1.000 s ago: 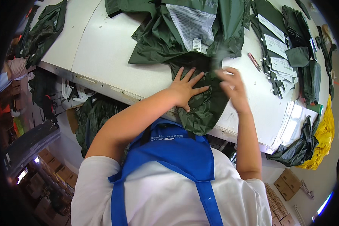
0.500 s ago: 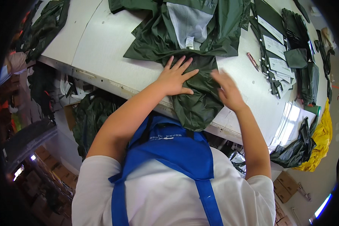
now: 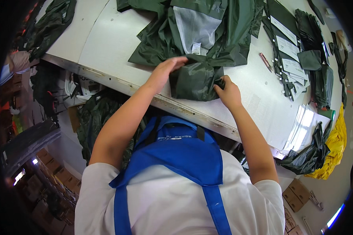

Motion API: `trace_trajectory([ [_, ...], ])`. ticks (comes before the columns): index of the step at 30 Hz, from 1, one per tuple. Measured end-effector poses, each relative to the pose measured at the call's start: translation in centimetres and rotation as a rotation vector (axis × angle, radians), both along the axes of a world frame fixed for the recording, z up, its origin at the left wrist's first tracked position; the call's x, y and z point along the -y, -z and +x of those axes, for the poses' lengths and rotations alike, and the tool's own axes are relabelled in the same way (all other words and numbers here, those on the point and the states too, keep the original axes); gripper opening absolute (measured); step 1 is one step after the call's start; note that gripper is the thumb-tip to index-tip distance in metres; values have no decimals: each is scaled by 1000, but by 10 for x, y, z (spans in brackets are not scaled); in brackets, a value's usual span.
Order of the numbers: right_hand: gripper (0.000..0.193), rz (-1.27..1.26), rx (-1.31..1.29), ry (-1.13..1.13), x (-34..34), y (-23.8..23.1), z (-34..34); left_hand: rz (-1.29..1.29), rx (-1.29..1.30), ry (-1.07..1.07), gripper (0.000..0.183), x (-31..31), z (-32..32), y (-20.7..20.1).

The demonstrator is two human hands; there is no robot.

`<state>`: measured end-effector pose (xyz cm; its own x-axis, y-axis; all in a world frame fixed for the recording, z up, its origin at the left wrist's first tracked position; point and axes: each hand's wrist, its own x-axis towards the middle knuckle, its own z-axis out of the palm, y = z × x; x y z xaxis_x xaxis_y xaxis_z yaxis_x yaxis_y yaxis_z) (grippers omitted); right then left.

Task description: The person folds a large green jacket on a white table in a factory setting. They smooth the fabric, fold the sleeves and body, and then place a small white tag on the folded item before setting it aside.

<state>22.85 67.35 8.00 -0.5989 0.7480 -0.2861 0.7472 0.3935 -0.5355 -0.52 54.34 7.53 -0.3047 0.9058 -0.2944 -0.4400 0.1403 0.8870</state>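
Observation:
A dark green rain jacket (image 3: 153,45) lies spread on the pale table, with a white mesh lining panel (image 3: 196,24) and a small white label (image 3: 196,48) showing. Its lower flap (image 3: 194,81), perhaps the hood, is folded up into a compact, rounded bundle. My left hand (image 3: 164,72) rests at the bundle's upper left edge, fingers stretched over the fabric; its thumb is hard to make out. On the right side, my right hand (image 3: 228,92) pinches the flap's edge between thumb and fingers.
To the right lie a pink pen (image 3: 265,62), white printed cards (image 3: 290,49) and dark green pieces (image 3: 312,60). Yellow fabric (image 3: 333,145) hangs by the right edge. Another dark green garment (image 3: 53,27) lies far left, where another person's hand (image 3: 20,62) shows. The table's metal edge (image 3: 106,80) runs before me.
The flap that hung over the near table edge is now folded up onto the table. My left hand has lifted off its flat press and shifted left; my right hand has gripped the flap's edge.

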Motion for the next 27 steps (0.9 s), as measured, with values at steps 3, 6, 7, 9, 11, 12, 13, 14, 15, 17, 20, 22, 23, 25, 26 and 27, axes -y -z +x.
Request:
trace_trajectory([
  [3,42,37,99,3,8,-3,-10,101,-1027,-101,25,19,18,-22],
  [6,42,13,98,-11,3,0,-11,235,-1433,243,35,32,65,-36],
  [7,44,9,101,-21,2,1,-11,210,-1497,361,33,33,73,-28],
  [9,47,-2,109,-35,0,2,-9,185,-1482,295,29,34,77,-2],
  [11,52,-43,-113,69,-2,0,-3,137,-1404,261,24,31,74,4],
  [12,55,-64,-223,124,-4,-1,1,107,-1335,261,20,28,69,7],
  [13,53,-139,-333,218,-7,0,7,70,-1262,260,18,26,65,7],
  [14,45,-35,-395,180,-9,-1,13,75,-1227,236,15,22,59,6],
  [15,38,69,-457,142,-10,-4,17,41,-1195,250,16,21,56,7],
  [17,30,162,-519,35,-4,-17,23,-15,-1137,286,17,16,49,6],
  [20,34,404,-492,-234,16,-30,20,-98,-1055,402,21,7,38,6],
  [22,37,452,-433,-282,22,-28,6,-88,-1030,446,22,3,31,6],
  [23,37,464,-408,-281,24,-27,-3,-68,-1019,442,22,3,29,3],
  [25,34,464,-352,-235,27,-30,-15,-31,-994,436,22,2,27,-3],
  [26,33,462,-323,-212,28,-30,-19,-33,-982,482,22,1,27,-11],
  [27,29,423,-303,-217,31,-30,-21,-17,-1040,496,22,3,30,-11],
])
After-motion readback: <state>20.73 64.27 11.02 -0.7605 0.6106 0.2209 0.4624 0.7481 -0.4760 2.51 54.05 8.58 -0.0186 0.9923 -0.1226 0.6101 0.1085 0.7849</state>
